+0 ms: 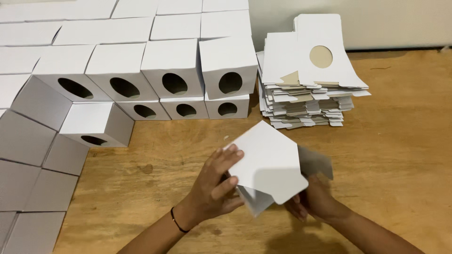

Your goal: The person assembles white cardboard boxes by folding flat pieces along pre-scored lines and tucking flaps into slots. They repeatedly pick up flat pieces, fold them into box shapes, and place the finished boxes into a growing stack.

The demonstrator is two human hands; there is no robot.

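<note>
Carton blank [268, 157], white, half-folded, sits between both hands over the wooden table [400, 155]. Left hand [214, 186] closed on its left edge: fingers [230, 153] lie on the top panel, and the thumb cannot be made out. Right hand [313, 200] holds from below and right, mostly hidden behind the panel; grip shape there cannot be told, only fingertips show under the rounded corner.

Key relation: blank lies up and inward from both wrists, its top panel turned diamond-wise, one corner pointing away from the person, rounded corner toward the right hand. Grey inner flap [316, 162] sticks out just beyond the right hand, on its far side. Left hand has more contact with the visible face; right hand is closer to the loose flap.

Stack of flat blanks [306, 89] sits well ahead of the right hand. Finished boxes [174, 70] with oval holes stand in rows ahead of and to the outside of the left hand. Thin black band [178, 221] on left wrist.
</note>
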